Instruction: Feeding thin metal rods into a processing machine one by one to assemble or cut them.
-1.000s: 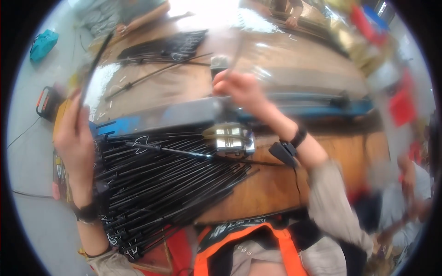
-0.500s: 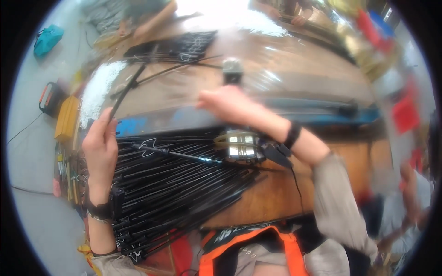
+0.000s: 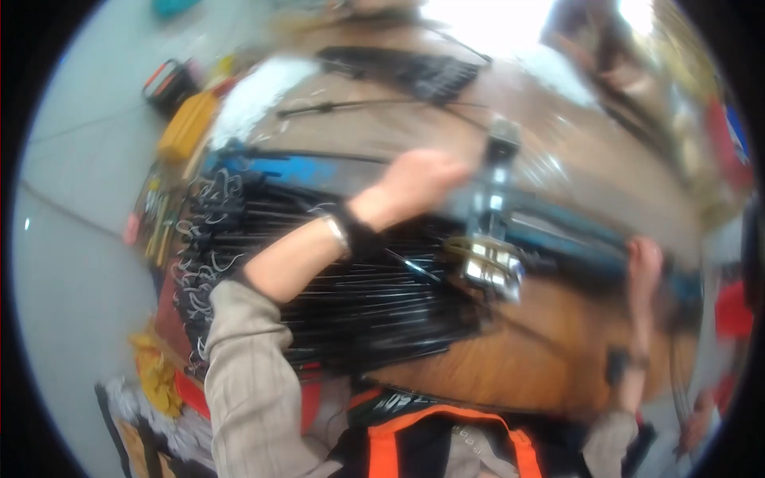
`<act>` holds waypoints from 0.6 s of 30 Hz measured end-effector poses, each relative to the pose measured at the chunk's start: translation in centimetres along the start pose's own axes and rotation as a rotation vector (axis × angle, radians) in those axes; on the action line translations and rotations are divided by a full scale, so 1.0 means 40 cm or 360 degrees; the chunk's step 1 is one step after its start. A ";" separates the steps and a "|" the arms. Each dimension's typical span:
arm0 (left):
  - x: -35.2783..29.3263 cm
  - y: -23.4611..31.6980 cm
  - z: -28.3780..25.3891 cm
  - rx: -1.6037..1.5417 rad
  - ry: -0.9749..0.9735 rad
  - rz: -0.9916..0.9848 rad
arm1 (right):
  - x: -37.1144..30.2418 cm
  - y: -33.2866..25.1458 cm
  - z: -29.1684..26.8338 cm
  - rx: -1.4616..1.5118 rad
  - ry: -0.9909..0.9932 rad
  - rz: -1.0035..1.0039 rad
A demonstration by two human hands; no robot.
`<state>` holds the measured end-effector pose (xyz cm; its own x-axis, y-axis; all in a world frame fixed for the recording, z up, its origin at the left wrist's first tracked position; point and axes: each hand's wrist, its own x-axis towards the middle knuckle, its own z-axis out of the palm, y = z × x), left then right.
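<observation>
My left hand [image 3: 422,183], blurred, is closed at the middle of the bench, just left of an upright metal fixture [image 3: 498,179] with a boxy top. A thin black rod [image 3: 319,154] runs from the left into this hand. Far to the right, my right hand [image 3: 645,259] hovers by the end of a long blue-grey rail [image 3: 570,231]; its fingers are smeared by motion. Below my left forearm lies a thick pile of black rods [image 3: 366,307], several with thin white loops at their left ends. A shiny metal device [image 3: 490,267] with a yellowish tube sits beside the pile.
More black rods [image 3: 343,106] and a dark bundle [image 3: 430,76] lie on the far brown tabletop [image 3: 382,127]. Bare wooden board [image 3: 526,350] shows nearer me. A yellow box [image 3: 187,127] stands at the left edge. Another person [image 3: 590,40] is across the bench.
My left hand has swung right toward the fixture with the rod, which now lies flatter. My right hand has moved from the fixture far to the right. The view has shifted.
</observation>
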<state>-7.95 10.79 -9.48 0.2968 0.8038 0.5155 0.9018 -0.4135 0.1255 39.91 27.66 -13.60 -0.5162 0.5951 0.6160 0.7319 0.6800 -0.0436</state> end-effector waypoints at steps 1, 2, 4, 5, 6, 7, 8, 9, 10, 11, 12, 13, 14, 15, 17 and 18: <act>-0.001 -0.007 0.018 0.0007 0.0063 0.0025 | 0.001 -0.002 0.007 0.0006 -0.0004 0.0073; -0.006 -0.013 0.028 0.0014 0.0027 -0.0001 | 0.000 -0.004 0.013 -0.0009 -0.0010 0.0045; -0.011 -0.021 0.037 0.0017 -0.0033 -0.0039 | 0.001 -0.005 0.024 -0.0095 -0.0082 0.0202; -0.016 -0.021 0.035 0.0027 -0.0043 -0.0053 | -0.002 -0.003 0.028 -0.0071 -0.0062 0.0093; -0.016 -0.018 0.038 0.0020 0.0007 -0.0002 | -0.004 -0.001 0.030 -0.0078 -0.0048 0.0088; -0.015 -0.013 0.041 -0.0020 -0.0056 -0.0125 | -0.007 0.001 0.032 -0.0105 -0.0043 0.0141; -0.012 -0.009 0.045 -0.0077 -0.0064 -0.0177 | -0.009 0.002 0.033 -0.0092 -0.0019 0.0091; -0.008 -0.005 0.052 -0.0134 -0.0043 -0.0202 | -0.010 0.003 0.033 -0.0093 -0.0011 0.0091; -0.007 -0.002 0.058 -0.0160 -0.0028 -0.0252 | -0.011 0.002 0.033 -0.0093 -0.0001 0.0088; -0.005 0.000 0.066 -0.0188 0.0015 -0.0273 | -0.011 0.000 0.034 -0.0112 -0.0023 0.0114; -0.007 -0.001 0.071 -0.0233 0.0052 -0.0266 | -0.010 -0.002 0.033 -0.0094 -0.0006 0.0107; -0.010 -0.002 0.076 -0.0239 0.0091 -0.0296 | -0.009 -0.004 0.034 -0.0097 -0.0022 0.0127; -0.013 -0.003 0.080 -0.0261 0.0124 -0.0298 | -0.009 -0.007 0.033 -0.0137 -0.0057 0.0211; -0.019 -0.004 0.082 -0.0272 0.0159 -0.0330 | -0.007 -0.007 0.033 -0.0121 -0.0066 0.0144; -0.024 -0.001 0.084 -0.0233 0.0208 -0.0348 | -0.008 -0.003 0.032 -0.0195 -0.0128 0.0202; -0.025 0.002 0.085 -0.0210 0.0243 -0.0351 | -0.009 0.001 0.033 -0.0151 -0.0109 0.0131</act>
<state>-7.12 11.42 -12.86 0.0388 0.8109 0.5839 0.8878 -0.2962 0.3524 39.52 28.04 -14.85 -0.4794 0.6775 0.5579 0.8102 0.5859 -0.0153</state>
